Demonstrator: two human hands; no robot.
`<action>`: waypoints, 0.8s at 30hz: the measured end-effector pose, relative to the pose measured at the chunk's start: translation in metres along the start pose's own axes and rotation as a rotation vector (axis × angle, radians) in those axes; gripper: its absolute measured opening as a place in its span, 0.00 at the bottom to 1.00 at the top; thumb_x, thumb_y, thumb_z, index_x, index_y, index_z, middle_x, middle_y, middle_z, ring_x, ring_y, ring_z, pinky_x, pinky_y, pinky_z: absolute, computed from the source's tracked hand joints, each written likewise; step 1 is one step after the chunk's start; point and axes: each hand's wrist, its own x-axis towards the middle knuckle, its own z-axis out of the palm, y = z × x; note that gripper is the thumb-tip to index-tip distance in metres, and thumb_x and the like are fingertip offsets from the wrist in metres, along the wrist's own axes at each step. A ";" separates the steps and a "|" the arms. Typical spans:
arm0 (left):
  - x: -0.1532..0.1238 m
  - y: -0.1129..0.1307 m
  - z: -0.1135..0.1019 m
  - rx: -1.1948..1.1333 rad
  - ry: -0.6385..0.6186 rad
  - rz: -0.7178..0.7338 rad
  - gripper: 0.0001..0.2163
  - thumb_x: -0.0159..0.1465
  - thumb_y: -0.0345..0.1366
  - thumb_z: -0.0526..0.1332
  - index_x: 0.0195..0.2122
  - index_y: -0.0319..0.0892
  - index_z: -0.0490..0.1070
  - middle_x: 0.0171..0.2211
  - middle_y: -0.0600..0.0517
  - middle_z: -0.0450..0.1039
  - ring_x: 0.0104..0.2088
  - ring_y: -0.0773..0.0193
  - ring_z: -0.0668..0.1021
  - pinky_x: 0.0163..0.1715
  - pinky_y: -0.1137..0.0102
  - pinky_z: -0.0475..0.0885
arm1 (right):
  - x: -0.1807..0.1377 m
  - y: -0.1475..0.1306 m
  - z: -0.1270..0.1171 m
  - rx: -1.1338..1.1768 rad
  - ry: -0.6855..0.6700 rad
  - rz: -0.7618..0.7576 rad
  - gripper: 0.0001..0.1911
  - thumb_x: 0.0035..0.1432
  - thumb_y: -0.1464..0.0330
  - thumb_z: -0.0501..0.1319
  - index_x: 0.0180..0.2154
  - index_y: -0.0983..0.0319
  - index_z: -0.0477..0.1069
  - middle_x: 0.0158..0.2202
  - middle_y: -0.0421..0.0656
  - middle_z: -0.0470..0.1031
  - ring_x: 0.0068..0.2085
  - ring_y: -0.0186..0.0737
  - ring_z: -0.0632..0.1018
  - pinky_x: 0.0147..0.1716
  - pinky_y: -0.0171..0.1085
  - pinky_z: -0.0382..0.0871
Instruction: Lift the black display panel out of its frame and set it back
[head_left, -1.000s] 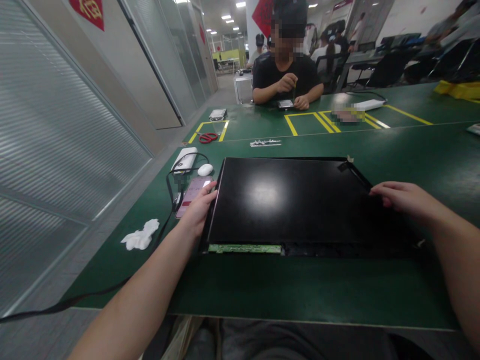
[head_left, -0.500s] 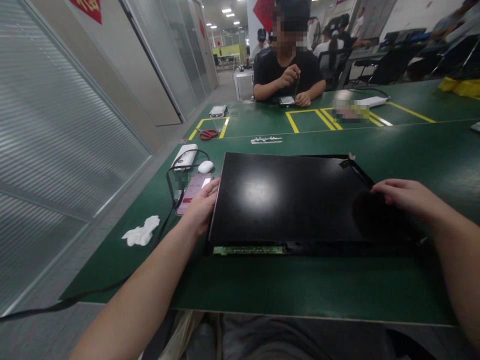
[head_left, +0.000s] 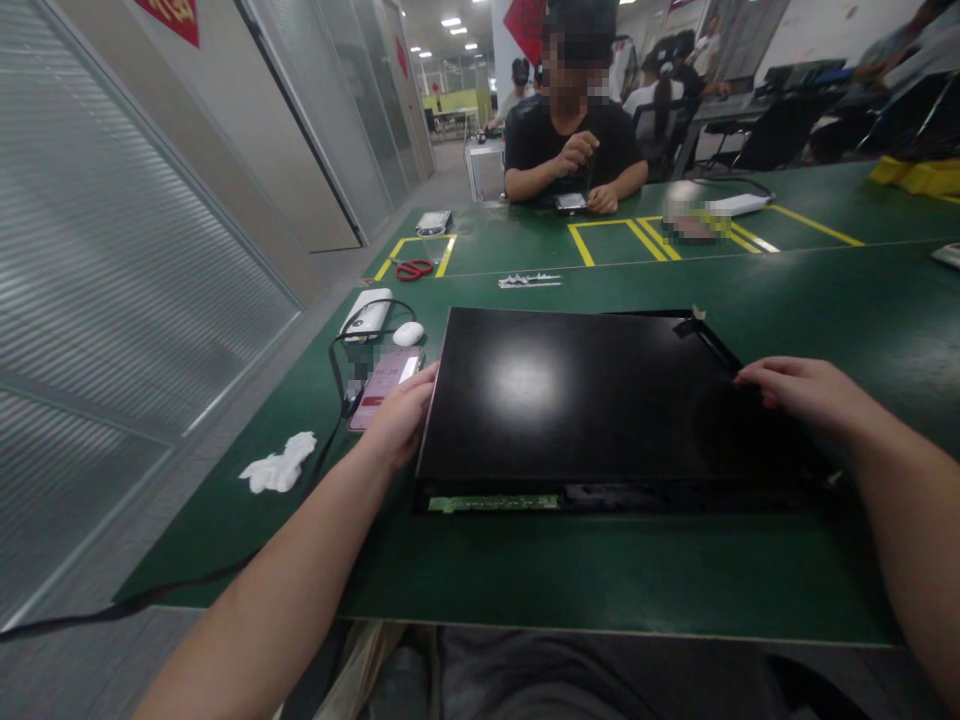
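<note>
A large black display panel (head_left: pixel 592 395) lies in front of me on the green table (head_left: pixel 600 570), its near edge lifted slightly above a black frame. A thin green circuit strip (head_left: pixel 493 503) shows under that near edge. My left hand (head_left: pixel 397 418) grips the panel's left edge. My right hand (head_left: pixel 802 390) holds the right edge, fingers curled over it. A small tab (head_left: pixel 694 322) sticks up at the far right corner.
Left of the panel lie a phone (head_left: pixel 384 378), a white mouse (head_left: pixel 409 333), a white power bank (head_left: pixel 367 314) with a black cable, and a crumpled tissue (head_left: pixel 279 468). Red scissors (head_left: pixel 415 268) and a metal strip (head_left: pixel 529 281) lie farther back. A person sits across the table working.
The panel's near edge has come up slightly from the frame, with both hands staying on its side edges. The view has shifted a little.
</note>
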 end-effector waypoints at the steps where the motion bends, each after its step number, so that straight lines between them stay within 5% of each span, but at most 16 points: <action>1: 0.000 0.000 0.001 -0.007 -0.007 0.005 0.29 0.53 0.24 0.63 0.58 0.40 0.72 0.33 0.51 0.82 0.27 0.60 0.83 0.22 0.72 0.77 | 0.000 0.000 0.000 0.003 0.002 -0.003 0.19 0.39 0.55 0.51 0.26 0.59 0.72 0.16 0.40 0.65 0.20 0.34 0.66 0.22 0.36 0.55; 5: 0.000 0.001 0.003 -0.057 -0.028 0.025 0.29 0.53 0.24 0.61 0.58 0.40 0.72 0.36 0.49 0.82 0.28 0.61 0.83 0.21 0.74 0.75 | 0.000 0.001 -0.001 -0.024 -0.005 0.006 0.19 0.39 0.55 0.51 0.26 0.59 0.72 0.14 0.39 0.63 0.19 0.35 0.65 0.20 0.36 0.54; 10: 0.000 0.000 0.001 -0.022 0.015 0.147 0.27 0.57 0.33 0.64 0.60 0.38 0.69 0.43 0.45 0.81 0.42 0.52 0.82 0.39 0.63 0.79 | 0.002 0.004 0.000 0.009 -0.018 0.002 0.18 0.39 0.56 0.53 0.28 0.59 0.73 0.15 0.39 0.65 0.20 0.34 0.66 0.21 0.35 0.55; 15: -0.010 0.002 -0.002 0.097 -0.152 0.209 0.33 0.53 0.36 0.70 0.62 0.41 0.68 0.48 0.46 0.80 0.50 0.46 0.79 0.50 0.58 0.75 | 0.003 0.005 0.001 0.061 -0.003 0.004 0.19 0.40 0.56 0.53 0.32 0.59 0.73 0.14 0.38 0.63 0.18 0.32 0.64 0.19 0.34 0.54; 24: -0.018 0.005 0.001 0.054 -0.266 0.259 0.32 0.56 0.35 0.68 0.63 0.43 0.67 0.54 0.46 0.77 0.56 0.46 0.76 0.56 0.55 0.71 | 0.012 0.011 0.000 0.209 -0.071 -0.001 0.35 0.48 0.46 0.38 0.38 0.63 0.70 0.11 0.37 0.60 0.11 0.28 0.55 0.12 0.33 0.49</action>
